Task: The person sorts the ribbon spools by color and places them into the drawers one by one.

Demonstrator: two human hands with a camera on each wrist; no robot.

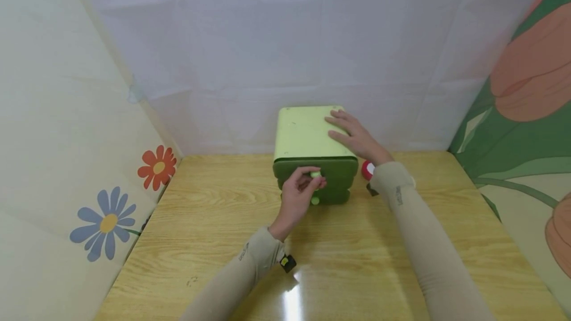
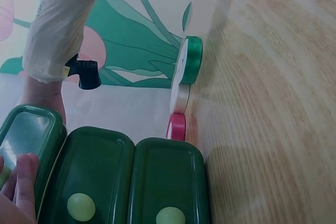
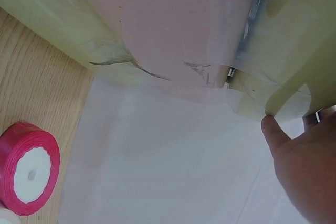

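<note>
A small drawer cabinet with a light green shell stands at the back middle of the table. Its dark green drawers are stacked in front, each with a round pale knob. My left hand pinches the knob of the top drawer. In the left wrist view, that top drawer juts out a little past the two others, and their lower knobs show untouched. With fingers spread, my right hand rests on the right part of the cabinet's top. Its thumb is at the cabinet's edge in the right wrist view.
Right of the cabinet, rolls of ribbon stand on the table: a green roll, a white roll and a pinkish-red roll. A white sheet hangs close behind. Flower-printed panels border both sides.
</note>
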